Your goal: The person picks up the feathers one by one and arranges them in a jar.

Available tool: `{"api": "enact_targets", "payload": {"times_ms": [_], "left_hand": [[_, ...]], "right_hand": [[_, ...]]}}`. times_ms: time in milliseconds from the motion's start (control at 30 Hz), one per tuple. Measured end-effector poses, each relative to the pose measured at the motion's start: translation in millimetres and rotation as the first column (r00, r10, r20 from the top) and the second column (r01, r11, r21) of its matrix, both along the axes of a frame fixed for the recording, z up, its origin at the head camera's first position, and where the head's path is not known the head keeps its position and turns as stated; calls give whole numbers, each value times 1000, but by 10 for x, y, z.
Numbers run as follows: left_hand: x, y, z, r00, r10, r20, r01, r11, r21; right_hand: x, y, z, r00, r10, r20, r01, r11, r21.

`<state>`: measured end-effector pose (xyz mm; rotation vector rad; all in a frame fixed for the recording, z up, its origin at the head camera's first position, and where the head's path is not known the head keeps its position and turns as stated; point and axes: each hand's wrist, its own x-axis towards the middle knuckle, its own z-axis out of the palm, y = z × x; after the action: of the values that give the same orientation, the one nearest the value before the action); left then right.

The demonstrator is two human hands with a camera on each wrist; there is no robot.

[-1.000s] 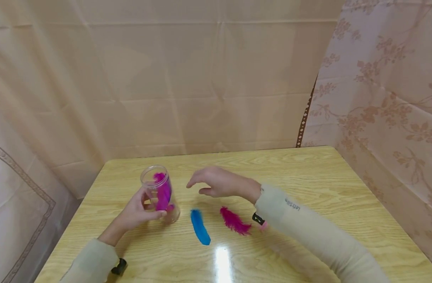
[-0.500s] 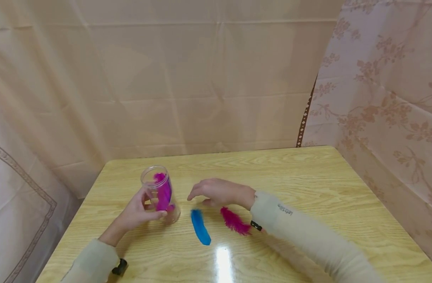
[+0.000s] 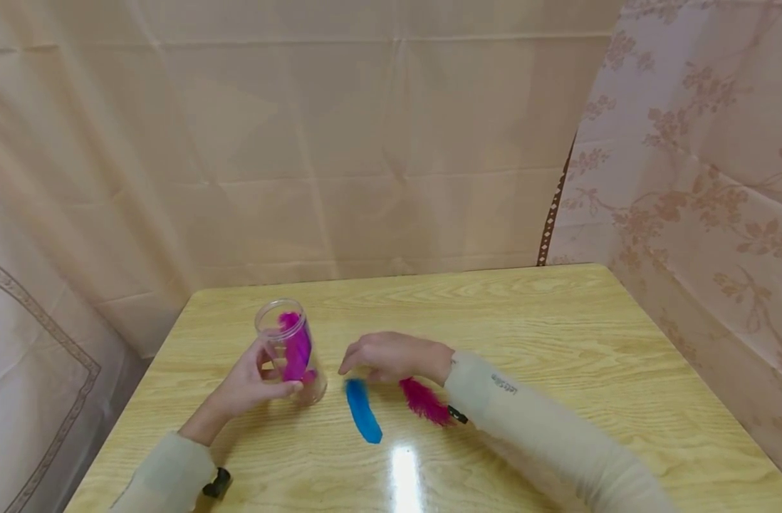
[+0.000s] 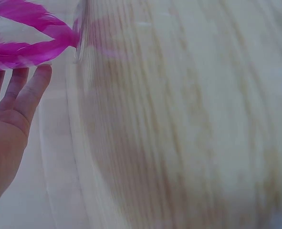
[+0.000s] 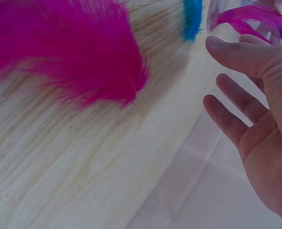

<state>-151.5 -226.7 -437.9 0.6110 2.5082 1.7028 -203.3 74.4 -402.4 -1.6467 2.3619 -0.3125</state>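
Observation:
A clear, lidless jar (image 3: 311,388) with magenta and purple feathers (image 3: 296,349) inside stands on the table at left. My left hand (image 3: 248,383) grips its side, thumb in front and fingers around the back; the left wrist view shows those fingers (image 4: 30,90) beside the magenta feathers. My right hand (image 3: 391,356) hovers just beyond the tip of a blue feather (image 3: 364,413), palm down. Its fingers are loosely bent and hold nothing, as the right wrist view also shows. Under the right wrist lies a fluffy magenta feather (image 3: 423,402), partly hidden by the arm.
The wooden table (image 3: 525,320) carries the jar and loose feathers. A beige curtain (image 3: 365,157) hangs along its far edge, and a floral curtain (image 3: 705,178) hangs on the right. Light glares off the tabletop near the front.
My right hand has come down and slightly toward me, close to the blue feather's tip, and its forearm now covers part of the magenta feather. The left hand and jar have stayed put.

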Motion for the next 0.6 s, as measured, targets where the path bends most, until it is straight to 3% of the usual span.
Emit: {"api": "enact_targets", "payload": {"times_ms": [200, 600], "left_hand": [[-5, 3, 1, 1000, -5, -5, 5, 1000, -1], [-4, -12, -19, 999, -24, -26, 24, 1000, 20]], "right_hand": [[-23, -63, -122, 994, 69, -82, -65, 996, 55], [5, -109, -206, 986, 142, -85, -134, 986, 98]]}}
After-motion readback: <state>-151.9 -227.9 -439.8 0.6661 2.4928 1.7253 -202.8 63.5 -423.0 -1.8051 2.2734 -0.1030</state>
